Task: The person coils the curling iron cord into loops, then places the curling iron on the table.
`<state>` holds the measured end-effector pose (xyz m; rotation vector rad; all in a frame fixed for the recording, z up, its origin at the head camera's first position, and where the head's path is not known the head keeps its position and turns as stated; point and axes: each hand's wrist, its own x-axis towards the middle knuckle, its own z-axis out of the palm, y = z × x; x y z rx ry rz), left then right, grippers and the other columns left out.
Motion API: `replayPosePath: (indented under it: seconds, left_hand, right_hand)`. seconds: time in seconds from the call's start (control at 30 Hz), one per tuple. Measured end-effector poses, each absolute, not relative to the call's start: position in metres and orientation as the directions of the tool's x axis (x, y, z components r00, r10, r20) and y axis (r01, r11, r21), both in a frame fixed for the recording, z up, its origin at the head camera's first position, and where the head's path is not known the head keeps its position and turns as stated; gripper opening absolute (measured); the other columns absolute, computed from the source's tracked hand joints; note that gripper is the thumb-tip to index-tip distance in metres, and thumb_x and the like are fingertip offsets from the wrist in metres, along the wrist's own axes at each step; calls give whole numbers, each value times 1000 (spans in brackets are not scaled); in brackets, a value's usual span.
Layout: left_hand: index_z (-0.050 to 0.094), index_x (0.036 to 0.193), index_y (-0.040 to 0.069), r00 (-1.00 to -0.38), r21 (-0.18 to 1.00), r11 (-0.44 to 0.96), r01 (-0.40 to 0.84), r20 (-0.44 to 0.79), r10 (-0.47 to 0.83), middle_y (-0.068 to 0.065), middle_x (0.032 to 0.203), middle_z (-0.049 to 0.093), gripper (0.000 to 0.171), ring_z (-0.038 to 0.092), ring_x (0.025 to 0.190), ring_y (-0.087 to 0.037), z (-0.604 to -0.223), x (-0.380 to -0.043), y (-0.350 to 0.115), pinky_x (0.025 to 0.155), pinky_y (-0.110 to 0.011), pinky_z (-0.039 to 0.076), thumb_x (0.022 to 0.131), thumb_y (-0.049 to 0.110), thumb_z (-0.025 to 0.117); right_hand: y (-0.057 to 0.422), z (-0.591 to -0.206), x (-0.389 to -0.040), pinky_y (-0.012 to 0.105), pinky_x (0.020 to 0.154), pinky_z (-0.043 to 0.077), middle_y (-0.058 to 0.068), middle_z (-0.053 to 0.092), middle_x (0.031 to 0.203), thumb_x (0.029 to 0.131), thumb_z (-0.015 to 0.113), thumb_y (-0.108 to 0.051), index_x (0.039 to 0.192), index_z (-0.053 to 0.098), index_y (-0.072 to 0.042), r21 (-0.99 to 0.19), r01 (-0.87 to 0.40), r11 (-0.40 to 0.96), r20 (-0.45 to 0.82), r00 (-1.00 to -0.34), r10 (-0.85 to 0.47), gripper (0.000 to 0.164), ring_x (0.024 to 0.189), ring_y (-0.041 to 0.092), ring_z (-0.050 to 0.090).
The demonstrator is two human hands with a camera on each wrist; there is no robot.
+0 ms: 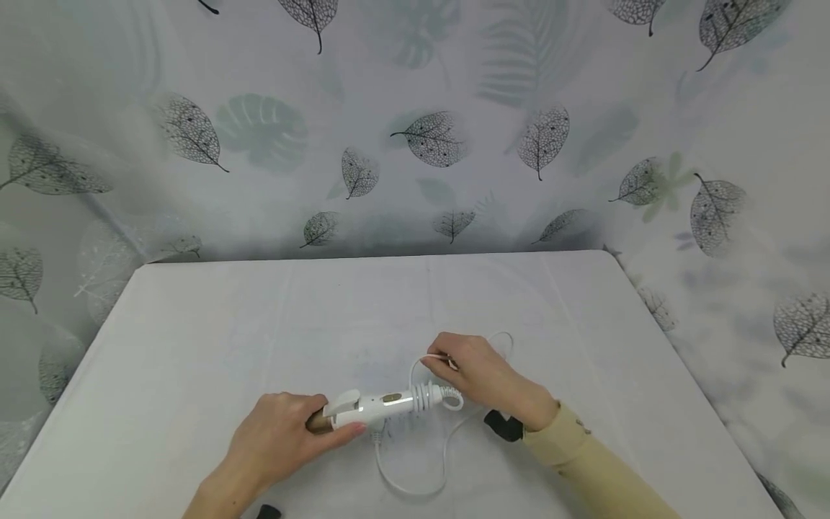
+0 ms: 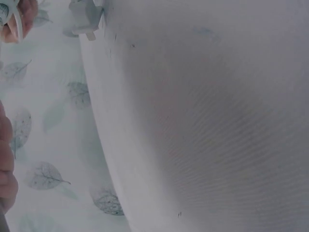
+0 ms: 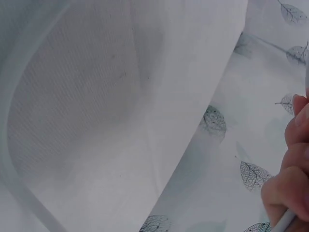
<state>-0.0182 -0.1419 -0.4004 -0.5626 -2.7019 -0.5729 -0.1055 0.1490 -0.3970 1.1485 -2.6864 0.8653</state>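
Note:
A white curling iron (image 1: 372,408) with a gold-brown barrel lies across the middle in the head view, over the table. My left hand (image 1: 279,435) grips it by the barrel end, thumb along the near side. White cord (image 1: 421,398) is wound in several turns round the far end of the handle. My right hand (image 1: 483,371) pinches a length of that cord just beyond the handle. A loose loop of cord hangs toward the near side, ending in a pale plug-like piece (image 1: 377,435) below the handle. Curled right fingers (image 3: 287,183) with cord show in the right wrist view.
The white-covered table (image 1: 272,310) has its far edge against a leaf-print curtain (image 1: 382,86), which also hangs at both sides. Black wrist-worn pieces (image 1: 503,426) sit at both wrists.

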Motion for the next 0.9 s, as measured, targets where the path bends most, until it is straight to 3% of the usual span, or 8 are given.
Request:
replayPosePath:
  seconds: [0.5, 0.9]
  left_hand:
    - [32, 51, 25, -939, 310, 890, 336, 187, 289, 17, 49, 17, 60, 20, 44, 2, -395, -17, -137, 43, -19, 18, 70, 77, 55]
    - [37, 50, 24, -974, 349, 910, 225, 65, 216, 14, 49, 22, 61, 25, 44, -1, -392, -17, -135, 43, -21, 21, 69, 80, 52]
  right_hand:
    - [144, -385, -95, 10, 53, 33, -12, 47, 69, 89, 65, -16, 82, 61, -15, -428, -777, 462, 448, -626, -638, 8, 57, -3, 38]
    - [142, -380, -82, 9, 52, 31, -12, 47, 67, 86, 68, -13, 81, 62, -15, -421, -796, 436, 507, -605, -614, 8, 56, -3, 37]
